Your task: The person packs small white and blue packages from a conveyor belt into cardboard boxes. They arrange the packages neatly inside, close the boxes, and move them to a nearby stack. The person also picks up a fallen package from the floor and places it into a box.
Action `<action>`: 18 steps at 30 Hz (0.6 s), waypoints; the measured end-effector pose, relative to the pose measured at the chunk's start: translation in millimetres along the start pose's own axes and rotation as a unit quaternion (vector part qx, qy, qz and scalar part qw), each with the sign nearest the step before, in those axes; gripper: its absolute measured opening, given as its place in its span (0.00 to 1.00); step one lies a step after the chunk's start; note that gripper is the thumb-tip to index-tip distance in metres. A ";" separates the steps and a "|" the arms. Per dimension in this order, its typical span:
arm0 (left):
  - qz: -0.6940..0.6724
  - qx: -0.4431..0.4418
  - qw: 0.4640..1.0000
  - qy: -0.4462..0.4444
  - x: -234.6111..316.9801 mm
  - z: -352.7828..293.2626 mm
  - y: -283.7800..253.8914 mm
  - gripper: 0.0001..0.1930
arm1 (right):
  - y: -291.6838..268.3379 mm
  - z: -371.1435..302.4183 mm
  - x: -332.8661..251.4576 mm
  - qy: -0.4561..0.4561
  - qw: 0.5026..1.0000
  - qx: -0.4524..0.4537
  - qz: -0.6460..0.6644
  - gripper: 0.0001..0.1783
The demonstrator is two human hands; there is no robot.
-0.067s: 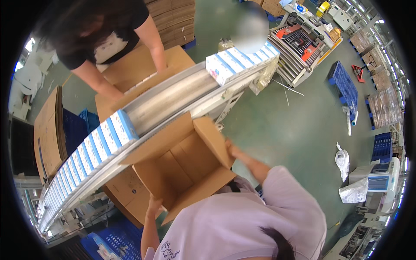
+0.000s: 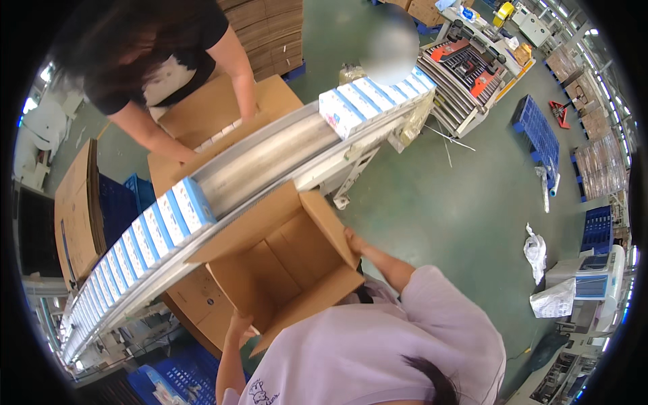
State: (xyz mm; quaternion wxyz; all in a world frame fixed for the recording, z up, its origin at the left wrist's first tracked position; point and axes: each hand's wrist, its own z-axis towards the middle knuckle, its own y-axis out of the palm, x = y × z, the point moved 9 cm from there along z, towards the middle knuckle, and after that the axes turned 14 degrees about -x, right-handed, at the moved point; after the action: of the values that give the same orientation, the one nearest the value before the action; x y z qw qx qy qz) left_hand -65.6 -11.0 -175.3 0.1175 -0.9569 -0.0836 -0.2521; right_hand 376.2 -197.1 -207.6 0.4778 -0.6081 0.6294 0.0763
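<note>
An empty, open cardboard box (image 2: 307, 251) is held in front of me, tilted so that its inside shows. Its flaps are folded outward, and the far one lies against the near side of the conveyor (image 2: 263, 154). My left hand (image 2: 241, 325) grips the box's near left edge, with the fingers partly hidden. My right hand (image 2: 354, 241) is closed on the flap at the right side. Along the conveyor stands a row of white-and-blue packs (image 2: 169, 214) at the left, and another group of packs (image 2: 351, 108) at the far right end.
Across the conveyor a co-worker's hands (image 2: 177, 152) reach into another cardboard box (image 2: 202, 111). Flat cartons (image 2: 196, 297) lie beneath the left of my box, near a blue crate (image 2: 179, 378). A roller table (image 2: 459, 81) stands at the back right, and a blue pallet (image 2: 536, 131) farther right.
My right hand and the right side of the box have shifted slightly left and toward me. My left hand keeps its grip at the near left edge.
</note>
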 end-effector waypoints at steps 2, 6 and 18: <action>0.242 -0.071 0.953 -0.166 27.0 -33.5 -11.3 0.27 | -12.0 -0.8 -16.8 -0.016 0.992 0.046 -0.120 0.23; 0.315 -0.196 0.928 0.017 167.7 -69.3 5.7 0.24 | -238.3 -21.0 -135.9 -0.185 0.878 0.371 -0.237 0.21; -0.291 -0.142 0.886 0.331 518.7 56.2 -22.3 0.23 | -509.9 181.0 -144.8 0.074 0.928 0.211 -0.298 0.38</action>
State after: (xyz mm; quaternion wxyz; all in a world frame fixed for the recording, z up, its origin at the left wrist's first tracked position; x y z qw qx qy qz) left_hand 401.1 77.6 41.7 -0.0769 -0.7572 -0.2776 -0.5862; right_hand 867.3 -101.1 43.9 0.5484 -0.6563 0.4544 -0.2492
